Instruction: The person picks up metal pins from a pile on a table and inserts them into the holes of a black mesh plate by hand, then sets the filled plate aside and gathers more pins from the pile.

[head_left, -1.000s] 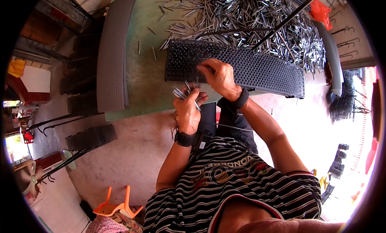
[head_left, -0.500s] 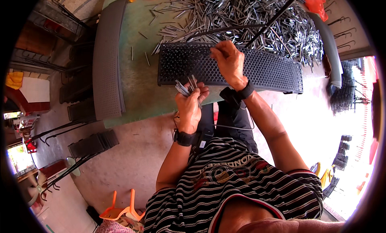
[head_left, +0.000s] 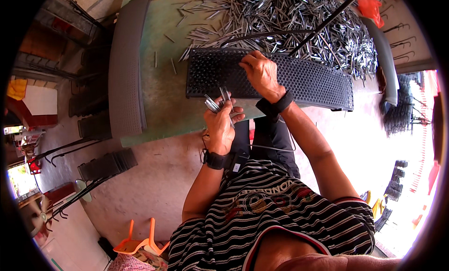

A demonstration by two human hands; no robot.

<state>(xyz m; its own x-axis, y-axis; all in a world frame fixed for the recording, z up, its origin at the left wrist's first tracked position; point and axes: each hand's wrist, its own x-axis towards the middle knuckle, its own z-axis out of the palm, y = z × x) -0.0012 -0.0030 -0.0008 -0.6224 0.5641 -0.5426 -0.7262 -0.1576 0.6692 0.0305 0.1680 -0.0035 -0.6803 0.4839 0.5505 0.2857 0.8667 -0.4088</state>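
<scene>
Closed around a small bunch of thin metal strips [head_left: 213, 104], my left hand [head_left: 220, 126] hovers just off the near edge of the table. My right hand [head_left: 262, 74] is over a long black perforated tray [head_left: 308, 79], its thumb and fingertips pinched together. Whatever the pinch holds is too small or hidden to make out. The left end of the tray shows shiny pieces in its holes; the holes to the right of my hand look bare. Behind the tray a large heap of similar metal strips [head_left: 299, 18] covers the table.
A stack of grey perforated panels [head_left: 125, 69] lies along the left side of the green table [head_left: 163, 116]. A dark rod [head_left: 327, 20] slants over the heap. An orange plastic chair [head_left: 140, 243] stands on the floor at lower left. Red plastic bags [head_left: 370, 10] lie at the back.
My right hand has shifted slightly left and down toward the tray, fingers still pinched. My left hand keeps its bunch of strips in about the same place. The view has shifted a little.
</scene>
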